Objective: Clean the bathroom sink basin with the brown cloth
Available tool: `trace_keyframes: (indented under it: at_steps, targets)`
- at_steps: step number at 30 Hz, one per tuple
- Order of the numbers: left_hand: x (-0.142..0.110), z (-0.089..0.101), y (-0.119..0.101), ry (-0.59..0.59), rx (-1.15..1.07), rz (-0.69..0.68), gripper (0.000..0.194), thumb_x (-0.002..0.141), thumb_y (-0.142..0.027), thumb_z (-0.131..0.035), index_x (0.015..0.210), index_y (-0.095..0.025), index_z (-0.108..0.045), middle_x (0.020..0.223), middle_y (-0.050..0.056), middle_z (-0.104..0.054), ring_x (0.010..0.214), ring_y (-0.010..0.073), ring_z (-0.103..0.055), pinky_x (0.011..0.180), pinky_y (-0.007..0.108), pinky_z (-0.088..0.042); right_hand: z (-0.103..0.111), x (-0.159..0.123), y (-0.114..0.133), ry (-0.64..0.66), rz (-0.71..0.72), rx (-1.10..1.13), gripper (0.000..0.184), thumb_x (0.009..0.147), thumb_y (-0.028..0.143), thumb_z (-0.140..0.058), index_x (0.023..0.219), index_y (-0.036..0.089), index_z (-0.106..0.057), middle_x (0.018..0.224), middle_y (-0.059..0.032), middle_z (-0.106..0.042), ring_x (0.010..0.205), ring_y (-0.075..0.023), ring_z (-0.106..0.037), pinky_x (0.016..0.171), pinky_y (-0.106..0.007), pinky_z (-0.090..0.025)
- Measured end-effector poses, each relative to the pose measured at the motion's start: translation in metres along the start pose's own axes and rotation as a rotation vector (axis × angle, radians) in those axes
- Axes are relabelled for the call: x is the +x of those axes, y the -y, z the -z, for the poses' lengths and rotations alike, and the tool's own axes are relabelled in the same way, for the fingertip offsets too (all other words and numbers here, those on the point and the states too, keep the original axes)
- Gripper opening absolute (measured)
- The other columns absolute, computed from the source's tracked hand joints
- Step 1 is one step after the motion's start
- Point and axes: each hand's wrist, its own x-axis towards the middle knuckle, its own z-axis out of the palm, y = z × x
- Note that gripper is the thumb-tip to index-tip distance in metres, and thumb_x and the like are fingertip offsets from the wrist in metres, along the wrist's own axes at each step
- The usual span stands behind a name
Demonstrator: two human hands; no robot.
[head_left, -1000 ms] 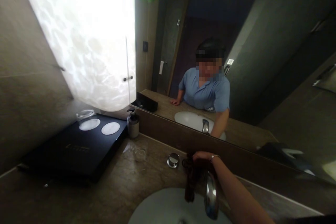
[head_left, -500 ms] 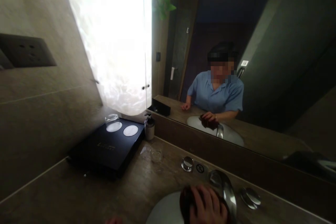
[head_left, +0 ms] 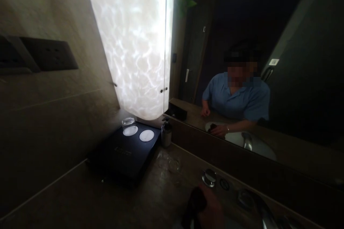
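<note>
My right hand is at the bottom edge of the view, partly cut off and dim. It is shut on a dark reddish-brown cloth just left of the chrome faucet. The basin below is almost hidden. In the mirror, the reflected cloth sits over the white sink, and a bracelet shows on that wrist. My left hand appears only as a reflection, resting curled near the counter, and it is too dim to show its fingers clearly.
A chrome knob stands on the stone counter behind the sink. A drinking glass stands near a soap dispenser. A black tray holds white coasters and an inverted glass. A bright frosted panel rises behind.
My right hand with the cloth has moved from behind the faucet to the front of the basin, then lower in the view. The whole view has swung and the picture has darkened.
</note>
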Motion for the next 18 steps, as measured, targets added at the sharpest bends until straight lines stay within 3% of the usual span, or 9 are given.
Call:
trace_keyframes:
  at_steps: [2,4,6,9,11,14,16,18]
  targets:
    - [0.007,-0.004,0.008,-0.024,-0.035,-0.038,0.027,0.084,-0.019,-0.042,0.086,-0.03,-0.067,0.081,0.003,-0.066,0.074,0.0183,-0.062,0.064,0.031,-0.054,0.017,0.037,0.016,-0.023,-0.081,-0.137,0.054,0.08,0.023,-0.044,0.131,0.006,-0.051,0.137,-0.0112,-0.049,0.128,-0.027,-0.044,0.104,-0.046,-0.042]
    - [0.002,0.009,0.023,-0.045,-0.037,-0.067,0.024,0.084,-0.021,-0.041,0.071,-0.024,-0.06,0.065,0.004,-0.059,0.062,0.0169,-0.057,0.059,0.03,-0.051,0.023,0.062,0.036,0.18,-0.124,-0.337,0.062,0.078,0.017,-0.043,0.139,0.006,-0.041,0.147,-0.0119,-0.034,0.138,-0.0368,-0.025,0.105,-0.061,-0.031]
    - [-0.001,0.028,0.035,-0.044,-0.043,-0.122,0.022,0.084,-0.022,-0.041,0.063,-0.02,-0.05,0.059,0.003,-0.052,0.06,0.0154,-0.053,0.058,0.028,-0.048,0.016,0.066,0.056,0.413,-0.063,-0.41,0.064,0.076,0.008,-0.036,0.14,0.007,-0.039,0.15,-0.0114,-0.028,0.14,-0.0396,-0.016,0.108,-0.063,-0.023]
    - [0.02,0.044,0.041,-0.02,-0.067,-0.098,0.017,0.083,-0.02,-0.043,0.066,-0.018,-0.045,0.069,0.004,-0.054,0.07,0.0151,-0.053,0.064,0.029,-0.046,0.003,0.046,0.067,0.559,0.052,-0.314,0.07,0.074,0.0,-0.026,0.141,0.013,-0.039,0.151,-0.0038,-0.026,0.142,-0.034,-0.012,0.115,-0.054,-0.02]
    - [0.048,0.043,0.042,-0.015,-0.027,0.033,0.007,0.081,-0.018,-0.047,0.078,-0.017,-0.054,0.088,0.007,-0.059,0.085,0.0173,-0.056,0.076,0.032,-0.048,0.0,0.029,0.058,0.664,0.1,-0.211,0.073,0.071,-0.001,-0.028,0.14,0.019,-0.042,0.15,0.0006,-0.028,0.142,-0.0316,-0.014,0.115,-0.056,-0.02]
    - [0.086,0.037,0.047,0.108,0.193,0.152,0.031,0.081,-0.021,-0.052,0.111,-0.015,-0.056,0.126,0.011,-0.053,0.114,0.0216,-0.051,0.099,0.036,-0.043,0.008,0.005,0.034,0.777,0.171,-0.021,0.065,0.074,0.003,-0.03,0.13,0.025,-0.056,0.144,0.0011,-0.038,0.139,-0.0308,-0.024,0.113,-0.055,-0.025]
    - [0.1,0.033,0.053,0.279,0.373,0.137,0.041,0.081,-0.028,-0.057,0.12,-0.016,-0.054,0.132,0.01,-0.051,0.115,0.0252,-0.053,0.097,0.039,-0.046,0.016,-0.015,0.016,0.757,0.152,0.099,0.055,0.074,0.009,-0.035,0.117,0.021,-0.066,0.136,-0.0027,-0.05,0.135,-0.031,-0.034,0.111,-0.049,-0.03]
    - [0.107,0.031,0.06,0.408,0.473,0.091,0.039,0.078,-0.031,-0.062,0.114,-0.018,-0.058,0.124,0.008,-0.057,0.106,0.0275,-0.059,0.089,0.041,-0.05,0.026,-0.042,-0.003,0.702,0.012,0.266,0.045,0.065,0.016,-0.043,0.1,0.017,-0.071,0.117,-0.0072,-0.065,0.119,-0.0277,-0.052,0.103,-0.038,-0.04]
